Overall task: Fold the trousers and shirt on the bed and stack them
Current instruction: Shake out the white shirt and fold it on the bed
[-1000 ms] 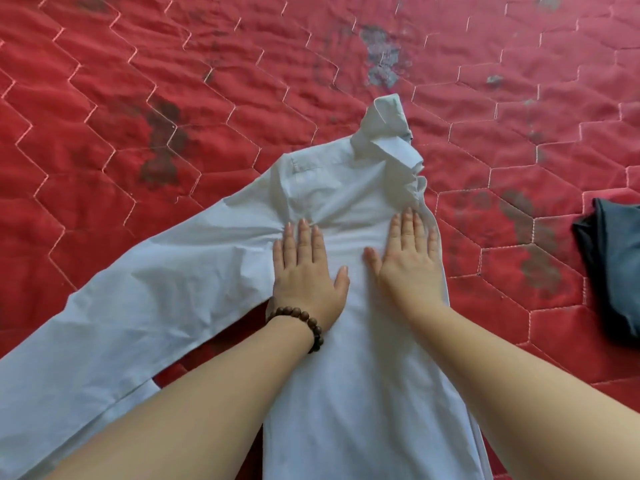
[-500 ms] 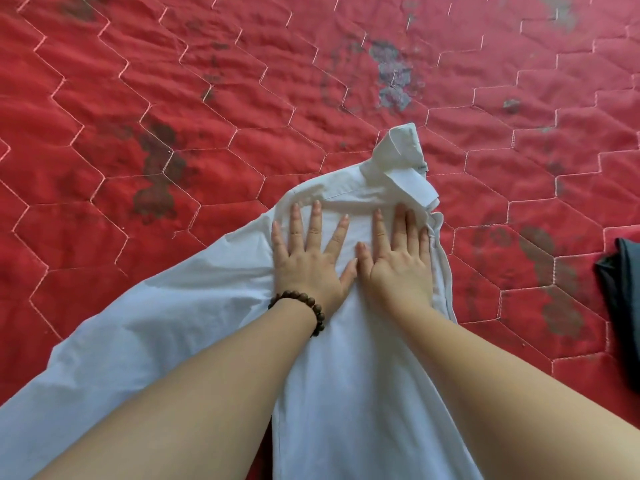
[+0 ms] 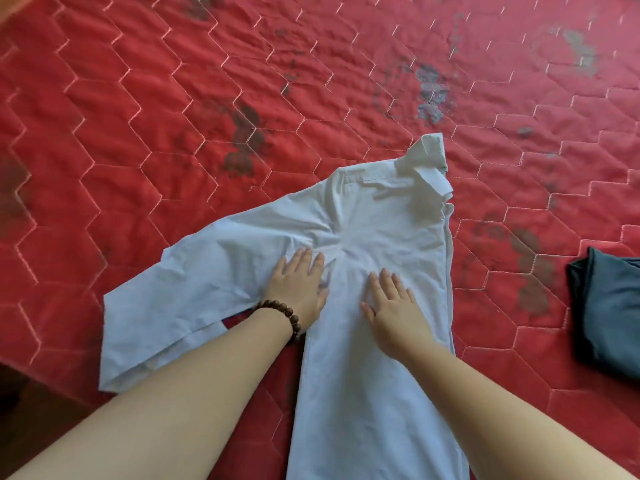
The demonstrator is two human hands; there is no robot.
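Your white shirt (image 3: 377,258) lies on the red quilted bed (image 3: 173,133), its sleeve (image 3: 180,299) spread out leftward and its collar (image 3: 427,161) pointing away. Your left hand (image 3: 298,285) and right hand (image 3: 398,310) press flat on its wrinkled middle, fingers straight, gripping nothing. The folded dark trousers (image 3: 609,313) sit well apart at the right.

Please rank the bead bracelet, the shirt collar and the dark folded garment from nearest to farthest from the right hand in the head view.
From the right hand:
1. Bead bracelet, just left, on the other wrist.
2. Shirt collar, up at the shirt's far end.
3. Dark folded garment, at the right edge of the bed.
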